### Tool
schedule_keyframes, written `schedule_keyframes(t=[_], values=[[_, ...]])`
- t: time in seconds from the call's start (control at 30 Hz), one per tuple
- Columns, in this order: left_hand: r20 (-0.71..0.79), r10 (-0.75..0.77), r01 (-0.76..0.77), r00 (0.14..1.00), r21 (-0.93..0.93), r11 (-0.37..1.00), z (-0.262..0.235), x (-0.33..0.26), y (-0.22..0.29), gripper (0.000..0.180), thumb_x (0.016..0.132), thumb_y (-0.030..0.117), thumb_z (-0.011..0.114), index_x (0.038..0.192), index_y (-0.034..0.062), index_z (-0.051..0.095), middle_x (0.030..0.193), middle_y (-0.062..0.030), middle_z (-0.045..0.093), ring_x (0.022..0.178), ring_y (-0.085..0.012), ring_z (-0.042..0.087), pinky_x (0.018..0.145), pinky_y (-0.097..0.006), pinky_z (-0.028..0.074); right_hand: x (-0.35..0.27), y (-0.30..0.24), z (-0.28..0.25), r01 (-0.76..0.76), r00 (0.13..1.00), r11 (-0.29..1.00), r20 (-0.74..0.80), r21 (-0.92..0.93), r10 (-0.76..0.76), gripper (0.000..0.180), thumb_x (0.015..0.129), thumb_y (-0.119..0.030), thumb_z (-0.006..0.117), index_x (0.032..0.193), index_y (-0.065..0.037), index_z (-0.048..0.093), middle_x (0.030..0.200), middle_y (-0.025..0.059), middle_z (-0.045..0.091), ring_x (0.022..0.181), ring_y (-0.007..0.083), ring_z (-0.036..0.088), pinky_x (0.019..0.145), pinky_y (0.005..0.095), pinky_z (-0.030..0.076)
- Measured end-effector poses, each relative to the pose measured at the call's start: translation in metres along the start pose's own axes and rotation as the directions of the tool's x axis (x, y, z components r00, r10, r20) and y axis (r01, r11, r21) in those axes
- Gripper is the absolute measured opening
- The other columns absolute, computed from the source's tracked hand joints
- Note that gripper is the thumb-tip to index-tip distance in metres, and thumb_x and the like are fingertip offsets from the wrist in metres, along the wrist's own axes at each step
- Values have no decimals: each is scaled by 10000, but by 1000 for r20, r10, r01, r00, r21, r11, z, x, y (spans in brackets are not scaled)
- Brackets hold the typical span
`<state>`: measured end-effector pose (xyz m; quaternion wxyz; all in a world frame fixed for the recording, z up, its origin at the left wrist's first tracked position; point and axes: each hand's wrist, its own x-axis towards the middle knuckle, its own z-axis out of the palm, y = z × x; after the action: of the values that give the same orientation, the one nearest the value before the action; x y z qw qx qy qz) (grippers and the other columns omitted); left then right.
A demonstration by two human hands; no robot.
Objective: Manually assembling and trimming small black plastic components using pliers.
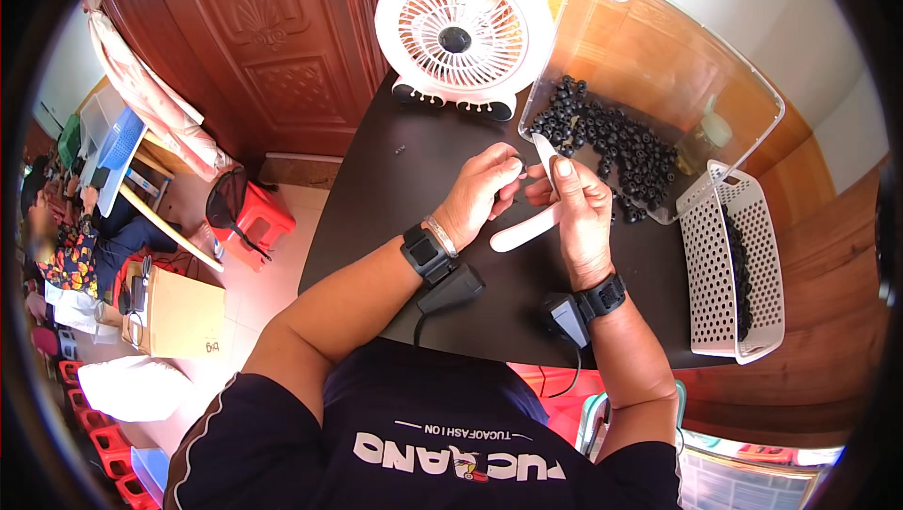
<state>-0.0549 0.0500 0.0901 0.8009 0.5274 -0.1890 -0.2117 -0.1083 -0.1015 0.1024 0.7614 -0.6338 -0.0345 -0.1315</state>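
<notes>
Above the dark table [376,181], my left hand [475,192] pinches a small black round part [520,162] between thumb and fingers. My right hand [581,214] is closed around a knife with a white handle [527,231], its pale blade [544,151] pointing away from me. The two hands are close together, with the fingertips of the right near the black part. Just beyond them, many small black ring-like parts [630,148] lie in a clear plastic bin [658,49] and by its near edge. Fingers hide much of the part in my left hand.
A white fan [456,39] stands at the table's far side. To the right is a white perforated basket [710,294] with black parts inside. Black devices with cables are strapped at both wrists. A red stool [254,223], a cardboard box [183,312] and a seated person are at left.
</notes>
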Motion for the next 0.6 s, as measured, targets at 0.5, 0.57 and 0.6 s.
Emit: schedule_keyframes(t=[0.5, 0.57, 0.6], values=[[226, -74, 46, 971, 126, 991, -1, 1, 6, 257, 947, 234, 476, 1088, 32, 550, 771, 22, 487, 585, -38, 422, 454, -186, 323, 2, -7, -1, 92, 990, 995, 115, -30, -88, 343, 949, -332, 523, 961, -21, 668, 708, 7, 607, 655, 89, 544, 633, 239, 455], [192, -67, 43, 979, 128, 991, -2, 2, 3, 250, 951, 234, 468, 1074, 33, 550, 777, 21, 491, 579, -36, 423, 447, -185, 321, 3, -6, -3, 71, 990, 997, 122, -2, -70, 340, 953, -324, 517, 988, -20, 666, 752, 15, 631, 695, 91, 577, 666, 243, 482], [166, -51, 29, 985, 131, 991, -3, 3, 2, 245, 954, 235, 461, 1060, 32, 549, 763, 18, 492, 567, -36, 421, 444, -187, 318, 3, -6, -1, 58, 992, 998, 111, 36, -61, 296, 945, -293, 538, 979, -28, 666, 785, 25, 640, 718, 98, 595, 683, 252, 498]])
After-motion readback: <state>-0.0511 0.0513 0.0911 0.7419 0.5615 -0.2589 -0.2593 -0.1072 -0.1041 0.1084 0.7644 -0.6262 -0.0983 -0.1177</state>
